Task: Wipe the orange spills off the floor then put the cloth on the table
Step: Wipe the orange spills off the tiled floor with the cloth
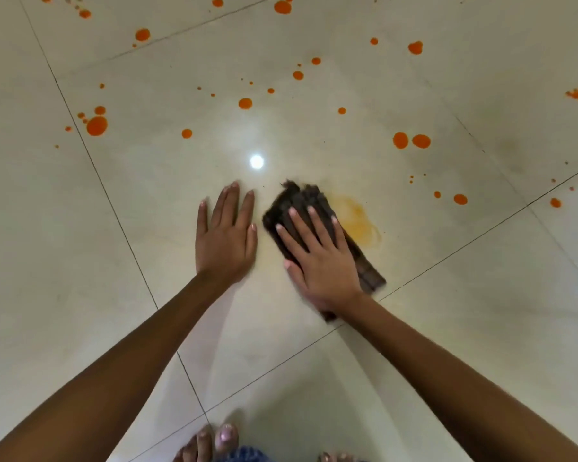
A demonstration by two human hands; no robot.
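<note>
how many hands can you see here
2. The left hand lies flat on the floor, just left of the dark cloth. The right hand presses flat on that cloth, beside a smeared orange patch. No others show.

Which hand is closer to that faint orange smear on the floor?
Right. The right hand presses the dark cloth right beside the smear; the left hand lies flat on the floor beyond the cloth.
</note>
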